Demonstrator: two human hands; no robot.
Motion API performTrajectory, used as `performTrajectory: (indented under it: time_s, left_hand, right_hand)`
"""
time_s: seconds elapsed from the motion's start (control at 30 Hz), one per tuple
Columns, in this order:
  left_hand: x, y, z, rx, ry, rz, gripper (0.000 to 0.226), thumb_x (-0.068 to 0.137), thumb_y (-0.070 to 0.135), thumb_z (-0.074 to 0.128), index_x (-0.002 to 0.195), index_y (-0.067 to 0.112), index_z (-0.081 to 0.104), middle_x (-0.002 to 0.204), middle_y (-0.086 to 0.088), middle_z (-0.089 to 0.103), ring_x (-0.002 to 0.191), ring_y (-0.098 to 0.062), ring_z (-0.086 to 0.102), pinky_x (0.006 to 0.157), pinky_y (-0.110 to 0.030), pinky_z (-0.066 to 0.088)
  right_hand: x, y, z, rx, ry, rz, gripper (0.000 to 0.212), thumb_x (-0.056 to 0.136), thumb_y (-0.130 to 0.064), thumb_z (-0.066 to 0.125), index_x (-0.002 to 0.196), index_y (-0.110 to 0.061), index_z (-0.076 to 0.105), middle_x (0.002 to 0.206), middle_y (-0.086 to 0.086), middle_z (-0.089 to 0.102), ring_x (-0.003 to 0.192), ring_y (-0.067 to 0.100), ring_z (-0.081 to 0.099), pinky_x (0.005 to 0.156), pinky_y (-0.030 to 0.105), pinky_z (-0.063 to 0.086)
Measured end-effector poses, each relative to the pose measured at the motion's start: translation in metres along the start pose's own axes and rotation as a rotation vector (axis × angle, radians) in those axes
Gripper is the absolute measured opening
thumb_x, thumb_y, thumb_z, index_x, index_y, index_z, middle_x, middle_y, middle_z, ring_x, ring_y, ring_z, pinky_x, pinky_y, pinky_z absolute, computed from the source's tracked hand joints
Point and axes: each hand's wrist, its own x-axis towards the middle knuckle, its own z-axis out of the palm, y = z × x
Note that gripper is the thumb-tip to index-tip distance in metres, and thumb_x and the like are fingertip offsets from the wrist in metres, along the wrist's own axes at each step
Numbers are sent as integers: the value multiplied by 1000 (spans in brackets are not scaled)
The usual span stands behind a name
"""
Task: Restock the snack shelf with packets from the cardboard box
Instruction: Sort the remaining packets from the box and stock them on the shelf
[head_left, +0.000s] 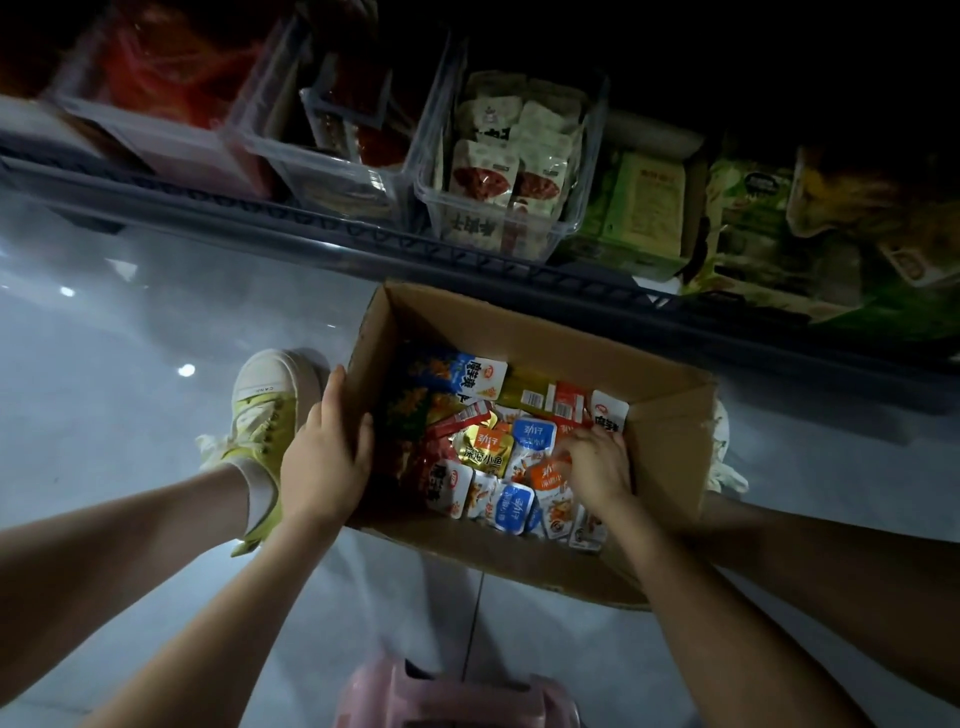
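Two hands at the box (524, 325) of packets (485, 449).
The left hand (327, 460) has its grip on the box wall; the right hand (597, 467) lies among the packets, grip unclear.

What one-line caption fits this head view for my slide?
Left hand grips the cardboard box by its wall while the right hand reaches among its snack packets, below the stocked shelf.

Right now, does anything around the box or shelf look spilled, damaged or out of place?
Nothing is spilled: the packets lie jumbled but all inside the cardboard box. The box's rim looks ragged, and the green packs at the right end of the shelf sit heaped and tilted.
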Motion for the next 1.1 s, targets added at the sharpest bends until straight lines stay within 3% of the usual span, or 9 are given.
performTrajectory:
  time_s: [0.23,0.33,0.4,0.5,0.6,0.7,0.8,0.9,1.1]
  left_hand:
    - [-1,-9,-6,-86,31,22,49,94,18,51,141,11,39,123,-19,60,108,-42,56,88,-49,46]
    - [-12,2,-19,-25,196,24,33,92,12,55,123,2,54,113,-22,60,105,-42,51,88,-48,39]
    - [-18,17,-29,-55,238,95,29,92,19,53,116,3,59,109,-19,62,103,-39,54,86,-45,40]
    - [-29,50,-37,-212,16,212,31,95,28,56,121,13,61,116,-3,64,108,-21,57,92,-38,44]
    - [-44,82,-40,-525,-322,155,39,90,31,62,127,21,55,111,11,63,99,-4,60,85,-23,49]
    - [-51,91,-34,-725,-480,69,39,86,21,68,121,22,54,103,8,67,87,-5,68,76,-25,57]
    - [-53,85,-34,-789,-419,8,29,85,11,69,110,19,59,101,-3,70,87,-16,70,75,-33,59]
    - [-48,68,-41,-845,-267,-79,24,87,11,67,107,21,59,101,-1,70,89,-19,69,72,-33,57]
    - [-25,20,-62,-973,4,-239,19,88,3,63,106,8,59,99,-6,70,85,-20,68,63,-26,57]
  right_hand:
    - [-31,11,-36,425,51,96,11,95,-27,54,96,-26,65,95,-7,68,76,7,60,65,23,44]
    - [-41,12,-64,509,267,104,14,94,-23,56,99,-18,68,91,-8,66,81,9,60,70,27,46]
    - [-46,4,-90,779,305,138,8,93,-20,59,94,-18,67,89,-10,66,86,9,62,68,23,51]
    - [-55,-19,-122,1077,221,98,9,91,-14,61,86,-21,63,84,-11,66,75,2,64,53,12,48]
    - [-63,-41,-137,1159,147,14,13,89,-12,63,84,-24,65,83,-4,70,65,2,65,54,17,49]
    - [-68,-51,-140,1245,47,-29,8,88,-11,64,92,-16,68,85,0,72,72,8,68,57,18,53]
    - [-71,-50,-135,1266,-31,-34,19,91,-17,61,108,-13,67,95,1,73,84,10,70,74,24,57]
    - [-61,-36,-112,1065,4,79,27,93,-20,57,119,-16,61,116,-1,65,104,12,63,93,30,51]
    - [-35,-23,-39,857,-276,276,38,88,-15,65,124,-9,55,123,7,60,110,20,58,91,32,49]
